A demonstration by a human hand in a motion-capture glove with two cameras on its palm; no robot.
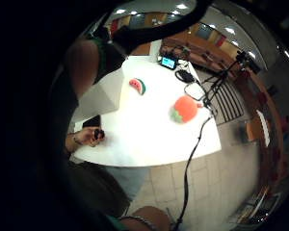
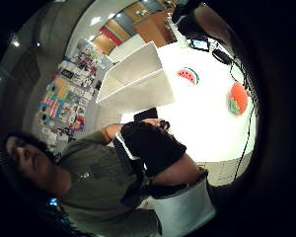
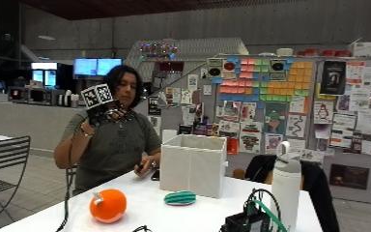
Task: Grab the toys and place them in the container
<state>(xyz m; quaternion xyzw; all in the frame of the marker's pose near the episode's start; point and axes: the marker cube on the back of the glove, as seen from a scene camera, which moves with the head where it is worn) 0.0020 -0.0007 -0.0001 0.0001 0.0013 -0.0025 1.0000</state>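
Observation:
In the outside view a person sits at the white table (image 3: pixel 192 217). The gloved right hand (image 3: pixel 110 115) is raised at chest height above the table's near-left end, fingers relaxed and holding nothing. An orange round plush toy (image 3: pixel 107 205) (image 1: pixel 185 109) (image 2: pixel 238 98) lies on the table near the front. A watermelon-slice toy (image 3: pixel 180 197) (image 1: pixel 137 85) (image 2: pixel 188 75) lies beside the white fabric container (image 3: pixel 195 164) (image 1: pixel 103 94) (image 2: pixel 135 81), which stands open-topped. The bare left hand (image 3: pixel 148 166) (image 1: pixel 89 136) rests on the table by the container, holding a small dark item.
A white bottle (image 3: pixel 286 186) and a black device with cables (image 3: pixel 249 220) stand at the table's near right. A flat black item (image 1: pixel 91 121) lies by the bare hand. A cable (image 1: pixel 195 144) hangs over the table edge. A metal chair (image 3: pixel 2 164) stands left.

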